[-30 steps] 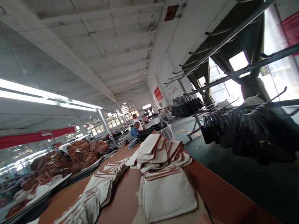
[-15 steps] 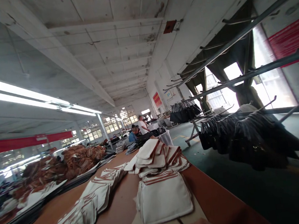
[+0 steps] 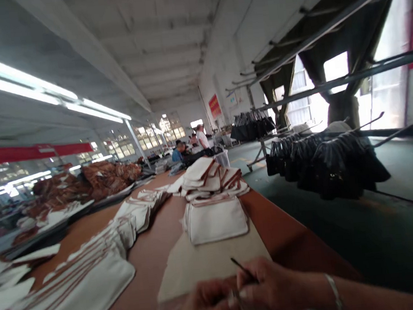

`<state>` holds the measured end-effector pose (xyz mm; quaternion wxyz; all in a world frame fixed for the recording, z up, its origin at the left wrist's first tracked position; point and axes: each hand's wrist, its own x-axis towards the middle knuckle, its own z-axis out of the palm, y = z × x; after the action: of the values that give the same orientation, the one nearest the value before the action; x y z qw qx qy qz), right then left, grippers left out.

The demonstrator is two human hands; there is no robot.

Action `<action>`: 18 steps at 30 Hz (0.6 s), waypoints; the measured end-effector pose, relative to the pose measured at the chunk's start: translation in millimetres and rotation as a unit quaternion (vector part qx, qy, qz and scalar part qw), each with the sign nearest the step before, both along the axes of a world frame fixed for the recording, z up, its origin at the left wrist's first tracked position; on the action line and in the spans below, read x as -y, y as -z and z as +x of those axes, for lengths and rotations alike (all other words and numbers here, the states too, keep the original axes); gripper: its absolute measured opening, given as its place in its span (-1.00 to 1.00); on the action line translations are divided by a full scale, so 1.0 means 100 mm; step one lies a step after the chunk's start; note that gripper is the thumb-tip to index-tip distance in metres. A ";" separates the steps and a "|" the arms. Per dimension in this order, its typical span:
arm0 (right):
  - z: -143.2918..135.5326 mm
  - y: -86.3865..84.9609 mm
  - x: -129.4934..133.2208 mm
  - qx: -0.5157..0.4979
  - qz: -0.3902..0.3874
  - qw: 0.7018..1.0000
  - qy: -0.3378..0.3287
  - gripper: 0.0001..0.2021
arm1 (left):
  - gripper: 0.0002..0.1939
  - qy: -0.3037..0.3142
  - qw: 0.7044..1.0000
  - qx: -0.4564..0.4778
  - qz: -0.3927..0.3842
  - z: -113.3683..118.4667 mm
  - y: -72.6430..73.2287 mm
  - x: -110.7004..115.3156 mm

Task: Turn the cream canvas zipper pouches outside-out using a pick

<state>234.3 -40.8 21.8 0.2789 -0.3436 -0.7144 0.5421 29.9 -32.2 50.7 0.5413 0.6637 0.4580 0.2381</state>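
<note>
At the bottom edge, my right hand (image 3: 268, 283) is closed around a thin dark stick-like tool (image 3: 241, 267) that points up and left. My left hand (image 3: 209, 303) is beside it, fingers pinched together. Between the fingertips of both hands is a narrow edge of something I cannot make out. Just beyond them lies a beige sheet (image 3: 205, 260) on the brown table (image 3: 164, 249). A stack of white fabric pieces with brown edges (image 3: 218, 220) rests on the sheet's far end.
A heap of similar white pieces (image 3: 201, 172) is behind the stack. An overlapping row of white pieces (image 3: 94, 282) runs along the left. Brown material (image 3: 111, 176) is piled farther left. Black bags (image 3: 346, 166) hang from a metal rack on the right. Two people sit or stand farther back.
The view has tilted down, and both hands now show at the bottom edge. Earlier only part of the right hand with the dark tool was visible, close to the stack.
</note>
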 end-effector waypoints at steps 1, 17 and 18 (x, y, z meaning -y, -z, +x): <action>0.02 0.03 -0.09 -0.005 -0.014 1.000 -0.002 -0.90 | -0.56 -0.009 0.999 0.022 -0.040 -0.01 0.08 0.04; 0.15 -0.05 -0.24 0.011 0.034 0.998 -0.057 -0.79 | -0.68 -0.018 0.992 0.084 -0.096 0.08 0.11 0.17; 0.15 -0.06 -0.24 0.014 0.014 0.998 -0.061 -0.79 | -0.68 -0.019 0.992 0.081 -0.094 0.09 0.11 0.17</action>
<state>249.5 -16.6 28.1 0.2401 -0.3029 -0.7451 0.5435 38.5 -49.2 39.8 0.6319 0.5794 0.4460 0.2571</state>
